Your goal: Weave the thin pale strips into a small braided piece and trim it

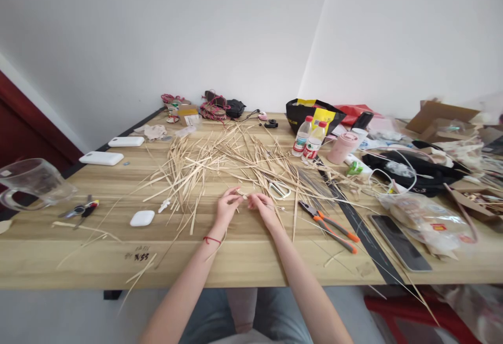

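Observation:
My left hand (227,209) and my right hand (261,206) are close together above the table, fingertips pinched. Between them is a small piece of pale straw strip (244,196), too small to make out in detail. A thin strand trails down from my left hand along the wrist. Just beyond my hands spreads a loose heap of pale straw strips (212,161). White-handled scissors (280,190) lie to the right of my right hand, partly under strips. Farther right are pliers (329,226) with orange and grey handles.
A phone (401,243) and a plastic bag (424,221) lie at right. Two water bottles (308,142) stand behind, by a black bag (293,113). On the left are a clear jug (37,181), white power banks (101,158), a white case (142,218) and a multi-tool (80,210).

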`<state>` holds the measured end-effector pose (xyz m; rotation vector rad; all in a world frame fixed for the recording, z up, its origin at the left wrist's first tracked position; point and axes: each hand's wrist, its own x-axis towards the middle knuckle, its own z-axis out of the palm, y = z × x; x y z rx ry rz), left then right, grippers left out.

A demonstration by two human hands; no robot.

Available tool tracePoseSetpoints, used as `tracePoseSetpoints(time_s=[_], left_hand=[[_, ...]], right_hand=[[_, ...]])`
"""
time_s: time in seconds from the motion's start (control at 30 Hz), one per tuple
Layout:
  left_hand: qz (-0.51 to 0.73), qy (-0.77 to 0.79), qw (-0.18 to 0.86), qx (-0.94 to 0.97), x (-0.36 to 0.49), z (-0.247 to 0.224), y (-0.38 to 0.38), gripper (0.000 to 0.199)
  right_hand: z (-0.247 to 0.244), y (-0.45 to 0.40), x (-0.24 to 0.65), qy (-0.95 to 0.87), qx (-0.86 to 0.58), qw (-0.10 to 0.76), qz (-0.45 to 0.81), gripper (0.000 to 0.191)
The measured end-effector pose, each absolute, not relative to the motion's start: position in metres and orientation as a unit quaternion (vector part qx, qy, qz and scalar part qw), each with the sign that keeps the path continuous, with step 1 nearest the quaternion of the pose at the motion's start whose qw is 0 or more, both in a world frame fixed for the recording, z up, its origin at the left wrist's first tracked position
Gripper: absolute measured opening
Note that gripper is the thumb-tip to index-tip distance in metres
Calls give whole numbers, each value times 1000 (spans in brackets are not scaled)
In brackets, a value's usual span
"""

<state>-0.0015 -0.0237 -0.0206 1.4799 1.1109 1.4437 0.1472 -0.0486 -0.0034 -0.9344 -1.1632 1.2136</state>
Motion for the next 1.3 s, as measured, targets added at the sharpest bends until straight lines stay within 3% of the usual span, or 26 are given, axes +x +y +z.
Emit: tracePoseSetpoints(time_s=[0.47,0.8,1.03,1.3], left_hand=[[566,415,507,501,3,-24,-23,22],[509,458,528,503,3,-24,-26,25],[531,443,486,535,5,-22,-27,21],[577,417,508,484,7,-15,-29,28]], right_hand=[[-2,-52,142,-560,-398,588,428,30],[-10,-48,143,-542,-401,578,460,33],[-6,-49,140,-498,-384,598,497,29],[-11,-44,145,-466,-389,589,533,32]])
